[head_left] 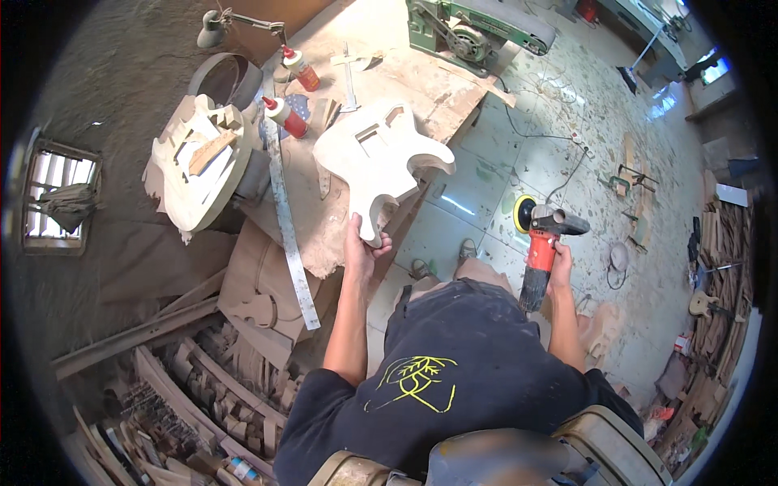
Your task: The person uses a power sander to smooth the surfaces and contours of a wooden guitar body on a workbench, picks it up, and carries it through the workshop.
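Note:
My left hand [363,246] is closed round one horn of a pale, unpainted guitar body [366,166]. The body lies face up over the workbench edge, its cut-out cavities showing near the far end. Off to the right, my right hand [561,266] grips a red and black power polisher [541,251] by its body. Its round yellow-edged pad [525,214] points to the left, apart from the guitar body. A cord runs from the tool area toward the floor behind.
On the workbench [421,89] stand two glue bottles [301,69] with red caps, near a long metal ruler [285,219] and a caliper [349,77]. More pale wood pieces [203,162] are stacked at left. A green belt sander [470,36] stands beyond; wood scraps [235,381] fill the lower left.

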A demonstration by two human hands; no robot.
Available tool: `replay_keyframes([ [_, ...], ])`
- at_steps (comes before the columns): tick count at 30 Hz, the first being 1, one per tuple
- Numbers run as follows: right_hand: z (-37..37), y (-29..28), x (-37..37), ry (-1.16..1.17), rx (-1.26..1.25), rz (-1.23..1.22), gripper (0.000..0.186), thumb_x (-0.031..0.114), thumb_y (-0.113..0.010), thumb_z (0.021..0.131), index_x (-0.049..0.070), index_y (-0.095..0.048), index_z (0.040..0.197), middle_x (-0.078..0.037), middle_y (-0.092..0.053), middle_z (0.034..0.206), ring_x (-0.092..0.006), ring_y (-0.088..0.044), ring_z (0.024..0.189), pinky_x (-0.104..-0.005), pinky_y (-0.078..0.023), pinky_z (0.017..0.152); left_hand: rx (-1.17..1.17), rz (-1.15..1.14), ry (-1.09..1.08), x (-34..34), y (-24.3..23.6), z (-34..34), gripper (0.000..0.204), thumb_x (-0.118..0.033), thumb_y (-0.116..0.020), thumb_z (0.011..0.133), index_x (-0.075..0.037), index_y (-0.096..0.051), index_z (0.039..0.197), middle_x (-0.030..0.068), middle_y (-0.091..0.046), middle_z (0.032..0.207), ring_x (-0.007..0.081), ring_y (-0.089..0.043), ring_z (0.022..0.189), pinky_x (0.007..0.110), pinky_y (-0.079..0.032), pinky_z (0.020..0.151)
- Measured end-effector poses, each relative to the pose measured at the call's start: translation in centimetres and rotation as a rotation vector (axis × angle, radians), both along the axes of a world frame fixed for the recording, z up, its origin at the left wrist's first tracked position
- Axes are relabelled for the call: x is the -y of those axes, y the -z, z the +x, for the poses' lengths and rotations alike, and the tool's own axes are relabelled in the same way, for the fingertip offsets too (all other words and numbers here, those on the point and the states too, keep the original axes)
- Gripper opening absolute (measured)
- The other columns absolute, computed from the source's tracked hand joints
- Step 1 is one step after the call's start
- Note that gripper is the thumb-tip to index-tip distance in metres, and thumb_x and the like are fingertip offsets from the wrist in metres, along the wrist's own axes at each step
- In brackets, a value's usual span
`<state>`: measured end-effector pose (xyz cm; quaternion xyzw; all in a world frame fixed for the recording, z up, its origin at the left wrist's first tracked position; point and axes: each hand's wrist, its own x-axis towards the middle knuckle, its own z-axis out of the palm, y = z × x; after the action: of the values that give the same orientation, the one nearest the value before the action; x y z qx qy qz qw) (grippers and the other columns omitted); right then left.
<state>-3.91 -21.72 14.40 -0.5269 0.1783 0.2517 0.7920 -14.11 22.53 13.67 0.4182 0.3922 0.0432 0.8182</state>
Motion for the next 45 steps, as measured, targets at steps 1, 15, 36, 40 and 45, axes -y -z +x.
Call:
replay_keyframes([
  [1,-0.4,0.0,0.0,0.024,-0.006,0.032,0.055,0.046,-0.047,0.095,-0.001,-0.061,0.120,-0.013,-0.069,0.095,-0.0254,-0.070,0.080,-0.0397,-0.059,0.074,-0.019,0.014,0.020,0.1,0.6,-0.5,0.071,-0.066,-0.044,0.103,0.001,-0.060,0.121,0.0136,-0.070,0.086,0.0220,-0.071,0.071,0.034,-0.063,0.062],
  [15,-1.2,0.6,3.0,0.177,-0.082,-0.039,0.044,0.036,-0.059,0.093,0.001,-0.059,0.120,-0.012,-0.069,0.096,-0.0259,-0.071,0.080,-0.0415,-0.061,0.075,-0.045,-0.239,-0.164,3.7,11.8,-4.4,0.066,-0.050,-0.036,0.112,0.003,-0.037,0.152,0.0228,-0.056,0.142,0.0367,-0.063,0.119,0.050,-0.050,0.103],
  [36,4.0,4.6,18.0,0.194,-0.152,-0.080,0.043,0.036,-0.071,0.090,0.003,-0.062,0.117,-0.010,-0.069,0.092,-0.0246,-0.070,0.078,-0.0369,-0.059,0.073,-0.453,1.964,0.686,6.9,9.4,7.1,0.064,-0.001,-0.043,0.095,0.010,-0.029,0.157,0.0308,-0.027,0.165,0.0432,-0.025,0.156,0.053,-0.023,0.127],
  [40,7.0,6.0,24.0,0.248,-0.169,-0.075,0.044,0.037,-0.070,0.092,0.003,-0.060,0.119,-0.009,-0.067,0.092,-0.0222,-0.068,0.076,-0.0376,-0.060,0.073,-0.345,2.075,0.665,6.4,4.9,8.4,0.057,-0.004,-0.045,0.098,0.011,-0.037,0.152,0.0325,-0.041,0.157,0.0444,-0.036,0.150,0.050,-0.030,0.126],
  [45,10.2,6.7,26.8,0.261,-0.176,-0.022,0.038,0.034,-0.067,0.095,0.005,-0.062,0.119,-0.006,-0.068,0.093,-0.0184,-0.068,0.081,-0.0337,-0.058,0.076,-0.219,2.059,0.483,-1.8,-1.2,9.2,0.061,0.001,-0.052,0.094,-0.010,-0.047,0.153,0.0175,-0.062,0.140,0.0319,-0.065,0.124,0.045,-0.054,0.100],
])
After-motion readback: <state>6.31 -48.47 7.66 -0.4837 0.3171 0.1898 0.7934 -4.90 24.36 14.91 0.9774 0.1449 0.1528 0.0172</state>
